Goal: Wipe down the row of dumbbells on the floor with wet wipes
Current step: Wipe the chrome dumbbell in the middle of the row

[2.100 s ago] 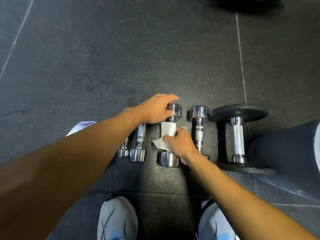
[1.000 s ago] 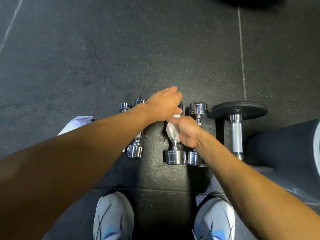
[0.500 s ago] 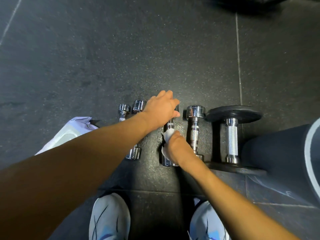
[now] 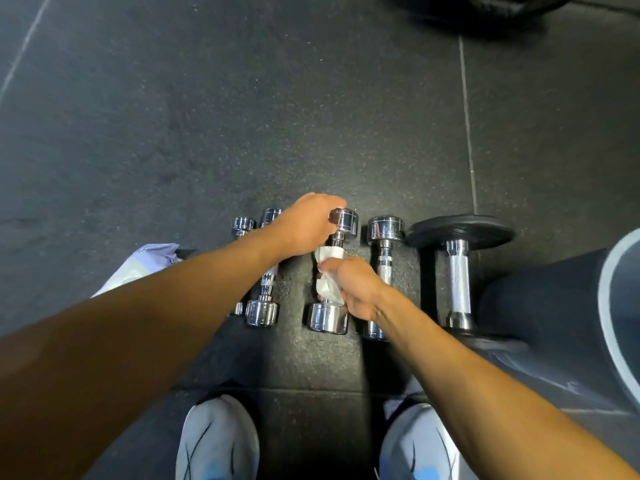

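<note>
In the head view, 5 dumbbells lay side by side in a row on the dark speckled rubber floor point(image 4: 311, 98), a little below the centre of the frame. The third from the left, a shiny chrome dumbbell with round heads point(image 4: 329, 317), was the one being handled. The left hand point(image 4: 306, 225) came in from the lower left and gripped its far head, with the fingers curled over the top of it. The right hand point(image 4: 353, 289) came in from the lower right and was clenched around the handle, with a crumpled white wet wipe point(image 4: 327, 284) pressed between the palm and the bar.

To the left lay 2 smaller chrome dumbbells point(image 4: 263, 310), partly hidden under the left forearm. To the right lay 1 more chrome dumbbell with a knurled handle point(image 4: 385, 237), and then a larger dumbbell with black round plates point(image 4: 459, 233).

A pale lilac packet point(image 4: 138, 268) was at the left edge of the row. 2 white sport shoes point(image 4: 216, 441) showed at the bottom of the frame.
</note>
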`<state>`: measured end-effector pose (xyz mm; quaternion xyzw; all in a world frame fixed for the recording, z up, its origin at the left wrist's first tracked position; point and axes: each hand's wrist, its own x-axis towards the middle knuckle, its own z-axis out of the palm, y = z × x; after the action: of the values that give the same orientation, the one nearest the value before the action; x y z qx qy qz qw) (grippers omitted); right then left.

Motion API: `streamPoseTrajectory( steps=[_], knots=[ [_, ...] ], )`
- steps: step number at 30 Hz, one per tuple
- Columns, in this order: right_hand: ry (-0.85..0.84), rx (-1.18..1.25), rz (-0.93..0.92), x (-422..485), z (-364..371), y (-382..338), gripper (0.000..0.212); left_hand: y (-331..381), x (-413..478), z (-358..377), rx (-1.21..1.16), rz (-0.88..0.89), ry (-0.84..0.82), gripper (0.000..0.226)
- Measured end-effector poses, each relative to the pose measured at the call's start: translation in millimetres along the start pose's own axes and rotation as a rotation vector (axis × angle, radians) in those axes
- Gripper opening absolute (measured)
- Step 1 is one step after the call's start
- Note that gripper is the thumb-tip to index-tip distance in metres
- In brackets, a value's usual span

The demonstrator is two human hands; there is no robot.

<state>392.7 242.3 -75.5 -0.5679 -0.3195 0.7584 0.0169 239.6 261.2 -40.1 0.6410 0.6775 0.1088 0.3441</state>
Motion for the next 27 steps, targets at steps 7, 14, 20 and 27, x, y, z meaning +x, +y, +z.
streamPoseTrajectory(
  steps=[7,14,20,27],
  knots=[
    [0.344,-0.531,-0.178,13,12,-14,0.032,-3,9,1,0.069,0.122,-0.029,0.017],
    [0.374,-1.040,-0.176,-2,20,22,0.043,8,13,1,0.136,0.098,-0.104,0.028],
    [0.524,-1.151,-0.534,-42,14,56,0.030,6,16,-4,0.147,0.072,-0.173,0.036],
    [0.438,-1.475,-0.860,-75,3,135,0.068,9,18,-6,0.162,0.026,-0.153,0.035]
  ],
)
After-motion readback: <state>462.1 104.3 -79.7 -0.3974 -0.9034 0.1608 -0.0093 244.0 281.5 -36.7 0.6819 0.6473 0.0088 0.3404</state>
